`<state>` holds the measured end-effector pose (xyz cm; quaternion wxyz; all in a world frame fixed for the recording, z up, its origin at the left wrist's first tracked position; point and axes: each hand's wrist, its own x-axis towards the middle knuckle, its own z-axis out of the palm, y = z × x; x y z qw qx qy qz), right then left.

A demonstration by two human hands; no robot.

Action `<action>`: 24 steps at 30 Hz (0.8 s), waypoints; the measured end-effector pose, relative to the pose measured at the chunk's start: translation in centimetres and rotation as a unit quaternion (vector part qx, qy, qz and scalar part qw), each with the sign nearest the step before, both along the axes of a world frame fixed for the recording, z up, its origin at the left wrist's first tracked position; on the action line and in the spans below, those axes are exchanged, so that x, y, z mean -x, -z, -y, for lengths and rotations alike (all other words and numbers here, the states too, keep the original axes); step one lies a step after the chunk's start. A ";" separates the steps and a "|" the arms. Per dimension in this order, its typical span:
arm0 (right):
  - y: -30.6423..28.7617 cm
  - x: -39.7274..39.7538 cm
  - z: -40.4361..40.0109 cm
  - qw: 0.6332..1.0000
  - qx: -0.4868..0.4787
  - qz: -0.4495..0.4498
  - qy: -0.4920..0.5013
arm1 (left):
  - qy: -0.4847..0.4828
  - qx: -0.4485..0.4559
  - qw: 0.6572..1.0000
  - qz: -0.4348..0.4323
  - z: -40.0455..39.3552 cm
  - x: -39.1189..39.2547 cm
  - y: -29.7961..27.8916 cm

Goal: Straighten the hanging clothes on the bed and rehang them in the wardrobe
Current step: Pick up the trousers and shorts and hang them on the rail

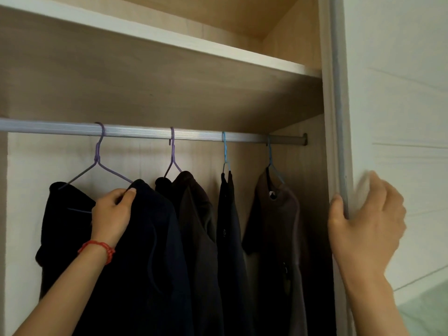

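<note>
Wardrobe (169,100): open, fills most of the frame; shelf above, rail (145,133) across the middle.
Door (397,117): right side of frame; right hand (366,221) curls round its edge, thumb on the inner face.
Clothes: four dark garments on hangers along the rail, none on a bed in view.
Left garment (135,251): lower left, bunched and skewed on the purple hanger (98,163).
Left hand (112,214): thumb and fingers pinch the cloth at the hanger's right shoulder.
Step (judged): seat the shoulder evenly over the wire, smooth downward, level the hook before closing the door.
</note>
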<state>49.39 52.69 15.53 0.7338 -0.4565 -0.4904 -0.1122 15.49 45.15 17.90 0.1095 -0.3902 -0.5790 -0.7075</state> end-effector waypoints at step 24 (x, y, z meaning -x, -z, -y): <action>-1.0 5.0 8.8 0.989 0.042 -0.031 -0.141 | -0.111 0.016 0.964 -0.243 13.6 -0.1 0.4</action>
